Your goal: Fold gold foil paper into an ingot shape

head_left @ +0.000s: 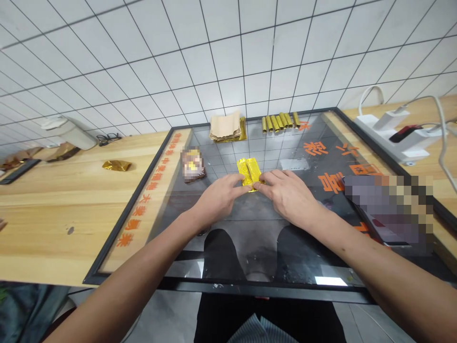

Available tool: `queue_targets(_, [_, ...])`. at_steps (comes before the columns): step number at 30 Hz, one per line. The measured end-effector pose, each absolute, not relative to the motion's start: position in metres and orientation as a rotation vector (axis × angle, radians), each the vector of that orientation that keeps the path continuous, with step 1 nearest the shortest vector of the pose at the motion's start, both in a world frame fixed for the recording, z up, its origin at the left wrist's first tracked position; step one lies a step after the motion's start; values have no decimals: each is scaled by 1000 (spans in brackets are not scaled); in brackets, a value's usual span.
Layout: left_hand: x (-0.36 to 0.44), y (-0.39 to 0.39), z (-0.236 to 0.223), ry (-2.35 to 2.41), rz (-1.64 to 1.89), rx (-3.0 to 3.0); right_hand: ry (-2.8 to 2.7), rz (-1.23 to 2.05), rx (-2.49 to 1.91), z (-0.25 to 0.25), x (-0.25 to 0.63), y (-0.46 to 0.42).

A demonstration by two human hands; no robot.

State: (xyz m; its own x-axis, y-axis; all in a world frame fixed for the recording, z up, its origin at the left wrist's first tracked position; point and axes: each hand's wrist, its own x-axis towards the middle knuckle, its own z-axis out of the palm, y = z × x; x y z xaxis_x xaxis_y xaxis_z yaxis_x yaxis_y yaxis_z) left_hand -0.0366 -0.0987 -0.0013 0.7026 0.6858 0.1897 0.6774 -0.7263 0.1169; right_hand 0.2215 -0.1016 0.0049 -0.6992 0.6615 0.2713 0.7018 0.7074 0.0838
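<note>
**Both grips closed on folded gold foil, mid-glass.**

Watching from my remote station: the left hand and right hand come in from either side, fingertips clamped on the near edge of the folded gold foil, which lies on the glass panel. Pressing from both sides probably keeps the fold square against that hard surface. Farther out, a blurred packet sits left, while rolled gold tubes and a stack of tan paper line the far edge, seemingly sorted by kind and within reach. Crumpled gold foil lies apart on the wooden bench.
</note>
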Motion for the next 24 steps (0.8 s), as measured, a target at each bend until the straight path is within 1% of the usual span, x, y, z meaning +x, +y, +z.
queue_targets(6, [-40, -104, -3, 1129, 228, 2967, -2695, -257, -1095, 4, 222, -101])
queue_targets(14, [-39, -113, 0, 1220, 67, 3056, -2715, -279, -1111, 6, 222, -102])
queue_targets(24, [-39, -132, 1, 1264, 119, 3107, -2704, -226, -1118, 5, 222, -102])
